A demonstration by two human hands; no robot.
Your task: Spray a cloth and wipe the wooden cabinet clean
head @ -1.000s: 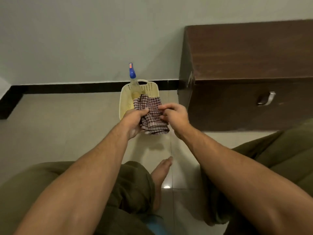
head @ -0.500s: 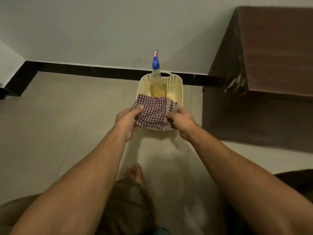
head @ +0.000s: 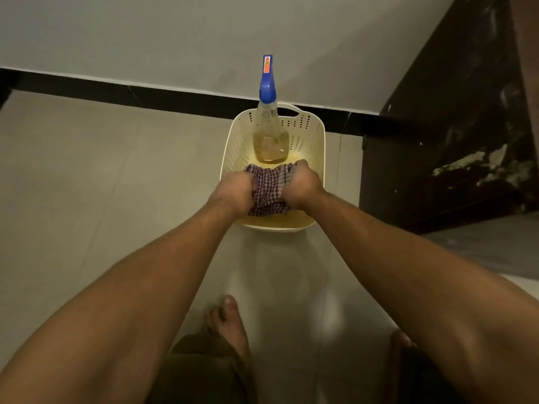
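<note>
Cloth point(head: 269, 189) | frame centre, bunched low in the basket point(head: 233, 147) | your left hand point(head: 233, 192) and right hand point(head: 302, 183) both clench it, having lowered it from above (spray bottle point(head: 269, 132) untouched behind) | cabinet point(head: 455, 135) right, unwiped.

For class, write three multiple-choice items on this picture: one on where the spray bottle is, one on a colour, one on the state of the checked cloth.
1. Where is the spray bottle?
A. Upright in the basket
B. Lying on the floor
C. On the cabinet

2. What colour is the bottle's spray head?
A. Green
B. Blue
C. Black

3. What state is the checked cloth in?
A. Lying flat on the floor
B. Draped over the bottle
C. Bunched between both hands

Answers: 1 A, it stands inside the cream basket; 2 B, the head is blue with an orange tip; 3 C, the left hand and right hand grip it over the basket.
</note>
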